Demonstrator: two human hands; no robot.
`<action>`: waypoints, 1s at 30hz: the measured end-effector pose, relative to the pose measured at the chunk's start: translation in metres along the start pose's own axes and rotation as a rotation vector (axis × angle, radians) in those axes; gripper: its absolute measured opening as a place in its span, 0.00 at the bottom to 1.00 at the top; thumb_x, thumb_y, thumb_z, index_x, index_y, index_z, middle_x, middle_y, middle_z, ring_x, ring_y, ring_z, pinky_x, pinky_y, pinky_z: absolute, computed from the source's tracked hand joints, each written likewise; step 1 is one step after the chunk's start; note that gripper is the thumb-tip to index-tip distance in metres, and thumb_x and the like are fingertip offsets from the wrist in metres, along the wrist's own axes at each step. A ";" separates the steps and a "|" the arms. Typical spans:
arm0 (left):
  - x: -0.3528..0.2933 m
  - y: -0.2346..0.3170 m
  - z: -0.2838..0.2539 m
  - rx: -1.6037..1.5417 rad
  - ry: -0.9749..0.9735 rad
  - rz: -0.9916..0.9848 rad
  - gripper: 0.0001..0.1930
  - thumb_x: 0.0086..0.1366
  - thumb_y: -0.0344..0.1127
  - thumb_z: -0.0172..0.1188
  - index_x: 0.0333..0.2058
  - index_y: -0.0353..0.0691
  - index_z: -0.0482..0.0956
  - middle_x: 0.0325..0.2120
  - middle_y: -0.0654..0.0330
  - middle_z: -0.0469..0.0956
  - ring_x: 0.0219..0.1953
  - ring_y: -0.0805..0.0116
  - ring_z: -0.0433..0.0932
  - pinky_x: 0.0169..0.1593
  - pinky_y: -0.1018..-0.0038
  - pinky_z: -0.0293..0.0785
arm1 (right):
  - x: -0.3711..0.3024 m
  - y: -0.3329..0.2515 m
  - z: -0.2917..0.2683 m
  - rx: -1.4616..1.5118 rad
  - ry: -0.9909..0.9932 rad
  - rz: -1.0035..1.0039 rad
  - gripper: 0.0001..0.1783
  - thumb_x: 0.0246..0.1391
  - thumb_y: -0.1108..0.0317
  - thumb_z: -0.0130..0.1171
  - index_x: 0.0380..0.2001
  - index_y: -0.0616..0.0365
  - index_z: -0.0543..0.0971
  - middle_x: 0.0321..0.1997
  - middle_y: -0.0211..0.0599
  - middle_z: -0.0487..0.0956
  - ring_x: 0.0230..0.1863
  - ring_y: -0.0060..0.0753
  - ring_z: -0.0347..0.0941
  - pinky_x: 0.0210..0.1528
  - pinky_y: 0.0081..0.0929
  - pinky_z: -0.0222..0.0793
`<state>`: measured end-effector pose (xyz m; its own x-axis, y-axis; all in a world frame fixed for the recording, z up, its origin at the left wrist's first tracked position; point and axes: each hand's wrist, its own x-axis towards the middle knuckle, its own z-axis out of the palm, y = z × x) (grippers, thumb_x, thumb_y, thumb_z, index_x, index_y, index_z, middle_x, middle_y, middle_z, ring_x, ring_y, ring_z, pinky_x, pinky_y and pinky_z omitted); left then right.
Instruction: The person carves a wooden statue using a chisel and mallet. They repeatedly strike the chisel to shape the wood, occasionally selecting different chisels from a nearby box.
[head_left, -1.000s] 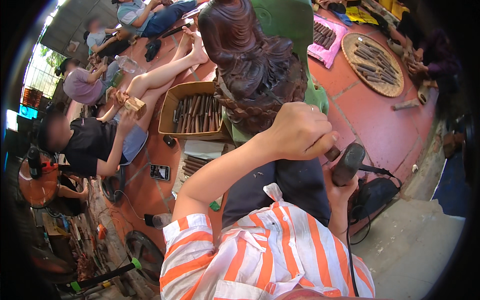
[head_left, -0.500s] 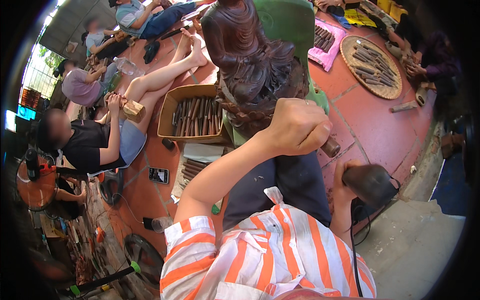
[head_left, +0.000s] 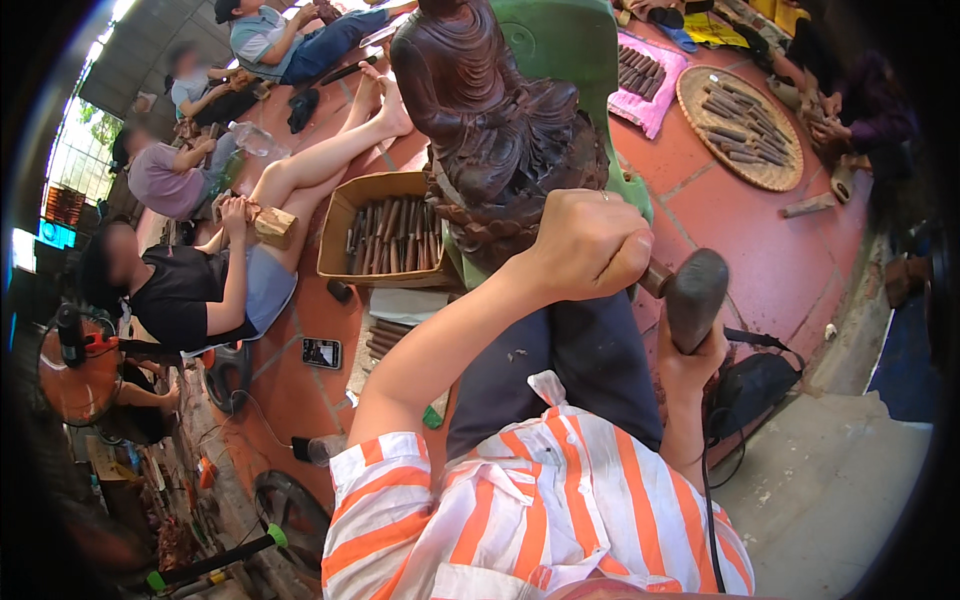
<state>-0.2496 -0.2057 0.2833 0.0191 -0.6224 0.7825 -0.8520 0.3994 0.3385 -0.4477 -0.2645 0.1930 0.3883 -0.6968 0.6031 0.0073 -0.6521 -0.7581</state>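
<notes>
A dark carved wooden seated statue (head_left: 490, 110) stands in front of me against a green plastic chair (head_left: 560, 45). My left hand (head_left: 590, 245) is closed in a fist around a chisel (head_left: 655, 278), right by the statue's base. Only the butt of its brown wooden handle shows past my thumb; its blade is hidden by my fist. Gripped in my right hand (head_left: 692, 365) is a dark rounded mallet (head_left: 697, 298). The mallet's head is against or very close to the handle's end; actual contact I cannot tell.
A cardboard box (head_left: 385, 182) of chisels stands left of the statue. A round woven tray (head_left: 700, 140) and a pink cloth (head_left: 640, 110) hold more tools at the right. A phone (head_left: 321, 352) lies on the tiles. Beside my right forearm is a black bag (head_left: 755, 385). People (head_left: 190, 285) work at the left.
My right hand has swung the mallet up and left, bringing its head to the chisel handle's end. The left hand has stayed nearly in place, and the view has shifted slightly.
</notes>
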 end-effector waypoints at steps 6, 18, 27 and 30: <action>0.002 0.000 0.002 -0.004 -0.002 0.005 0.12 0.57 0.33 0.48 0.15 0.39 0.70 0.14 0.58 0.70 0.16 0.56 0.69 0.22 0.64 0.66 | 0.011 -0.022 0.001 0.042 0.030 0.085 0.09 0.46 0.81 0.64 0.29 0.62 0.73 0.22 0.28 0.72 0.25 0.15 0.66 0.29 0.16 0.61; -0.006 0.021 0.033 0.144 -0.139 0.169 0.12 0.53 0.38 0.56 0.14 0.45 0.70 0.12 0.64 0.66 0.16 0.63 0.69 0.21 0.68 0.64 | 0.001 -0.021 -0.011 0.204 0.194 0.241 0.10 0.45 0.81 0.64 0.24 0.61 0.72 0.22 0.25 0.67 0.23 0.18 0.62 0.28 0.18 0.58; -0.003 0.005 0.012 0.087 -0.035 0.042 0.11 0.55 0.35 0.52 0.15 0.42 0.71 0.13 0.61 0.69 0.17 0.59 0.70 0.23 0.67 0.67 | 0.002 -0.024 -0.007 0.163 0.101 0.226 0.11 0.46 0.80 0.64 0.23 0.60 0.70 0.20 0.25 0.66 0.22 0.19 0.59 0.27 0.18 0.56; 0.001 0.006 0.006 0.038 -0.032 0.009 0.11 0.56 0.33 0.50 0.15 0.41 0.71 0.14 0.59 0.70 0.17 0.57 0.71 0.23 0.66 0.67 | 0.000 -0.024 -0.006 0.145 0.130 0.174 0.11 0.46 0.80 0.64 0.25 0.60 0.70 0.21 0.26 0.66 0.22 0.19 0.60 0.28 0.18 0.57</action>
<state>-0.2583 -0.2083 0.2834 -0.0049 -0.6405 0.7679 -0.8714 0.3794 0.3109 -0.4537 -0.2508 0.2123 0.2735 -0.8335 0.4801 0.0859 -0.4760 -0.8753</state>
